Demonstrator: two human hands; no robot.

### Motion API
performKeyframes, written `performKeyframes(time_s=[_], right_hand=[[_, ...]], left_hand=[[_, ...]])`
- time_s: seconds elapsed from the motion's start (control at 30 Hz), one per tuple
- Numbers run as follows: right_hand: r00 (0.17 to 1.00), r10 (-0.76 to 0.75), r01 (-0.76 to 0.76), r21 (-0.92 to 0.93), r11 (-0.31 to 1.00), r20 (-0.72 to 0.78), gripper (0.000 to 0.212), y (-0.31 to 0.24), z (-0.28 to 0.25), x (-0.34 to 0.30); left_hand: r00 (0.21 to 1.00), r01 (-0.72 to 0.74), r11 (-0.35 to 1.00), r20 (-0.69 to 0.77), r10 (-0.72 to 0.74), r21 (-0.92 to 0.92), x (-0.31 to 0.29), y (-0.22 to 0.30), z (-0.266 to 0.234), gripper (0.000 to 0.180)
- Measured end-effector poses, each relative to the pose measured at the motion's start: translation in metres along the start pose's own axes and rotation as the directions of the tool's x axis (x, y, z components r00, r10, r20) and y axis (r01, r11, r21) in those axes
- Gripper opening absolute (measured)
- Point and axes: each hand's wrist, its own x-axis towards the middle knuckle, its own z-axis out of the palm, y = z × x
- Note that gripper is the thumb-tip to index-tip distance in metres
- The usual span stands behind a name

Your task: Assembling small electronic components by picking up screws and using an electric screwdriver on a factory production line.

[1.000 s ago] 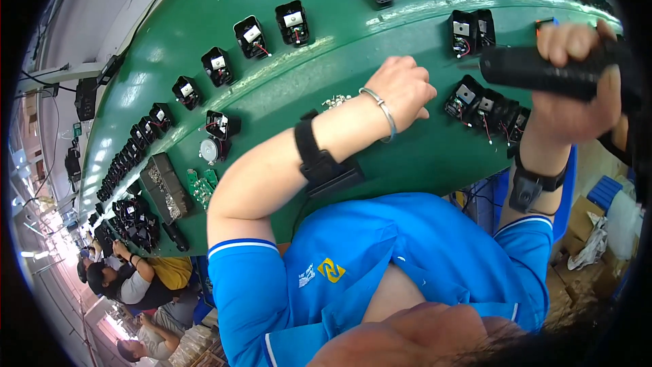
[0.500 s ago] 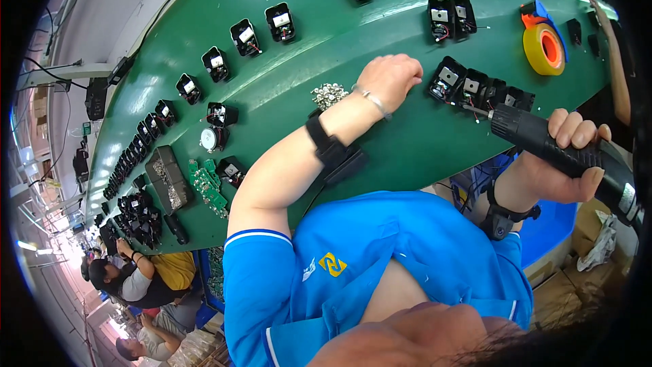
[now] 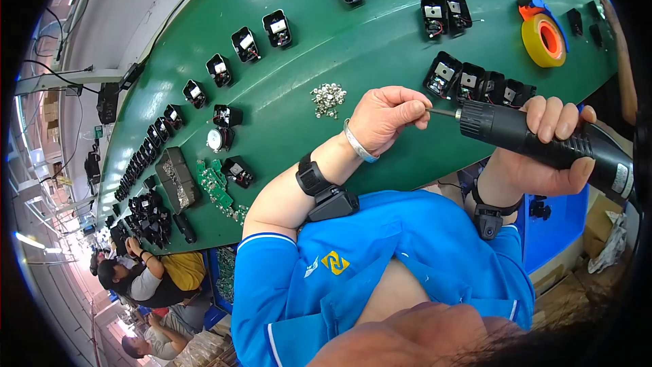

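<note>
My right hand (image 3: 543,153) is wrapped around a black electric screwdriver (image 3: 523,137), its thin bit (image 3: 443,113) pointing left. At the tip of that bit, my left hand (image 3: 390,121) is closed in a pinch; what sits between the fingertips is too small to make out. A pile of small silvery screws (image 3: 329,100) lies on the table to the left of my left hand. Just beyond the screwdriver stands a row of small black housings (image 3: 443,75) with white parts and wires inside.
More open black housings (image 3: 278,28) curve across the green table (image 3: 380,41). An orange-and-blue tape dispenser (image 3: 543,39) stands far right. On the left are a grey tray (image 3: 178,180) of small parts, green circuit boards (image 3: 214,183) and a black heap (image 3: 148,219). Other people sit at lower left.
My left hand has come nearer to me and now meets the bit's tip, pinching. The screwdriver has moved left, its bit away from the housings.
</note>
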Motion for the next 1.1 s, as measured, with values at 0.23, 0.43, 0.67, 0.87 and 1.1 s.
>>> performKeyframes(time_s=[0.23, 0.43, 0.67, 0.87, 1.1], right_hand=[[0.999, -0.019, 0.02, -0.019, 1.0, 0.027, 0.049, -0.003, -0.005, 0.001], [0.995, -0.058, 0.064, -0.076, 0.995, 0.079, 0.05, -0.005, -0.008, 0.0], [0.983, -0.135, 0.142, -0.054, 0.988, 0.126, 0.053, -0.007, -0.014, 0.001], [0.983, -0.174, 0.18, -0.13, 0.975, 0.055, 0.05, -0.032, -0.036, 0.012], [0.988, -0.152, 0.15, -0.2, 0.968, 0.001, 0.048, -0.032, -0.046, 0.015]], left_hand=[[1.0, 0.016, 0.982, 0.006, -0.017, 0.187, 0.005, -0.001, 0.004, 0.013], [0.997, 0.067, 0.968, 0.01, -0.071, 0.241, 0.009, -0.003, 0.009, 0.013], [0.993, 0.114, 0.976, 0.011, -0.118, 0.183, 0.018, -0.009, 0.011, 0.019], [0.834, -0.428, -0.113, 0.44, 0.333, 0.896, 0.042, 0.024, 0.006, 0.072], [0.822, -0.426, -0.43, 0.539, 0.184, 0.796, 0.083, 0.007, -0.003, 0.078]])
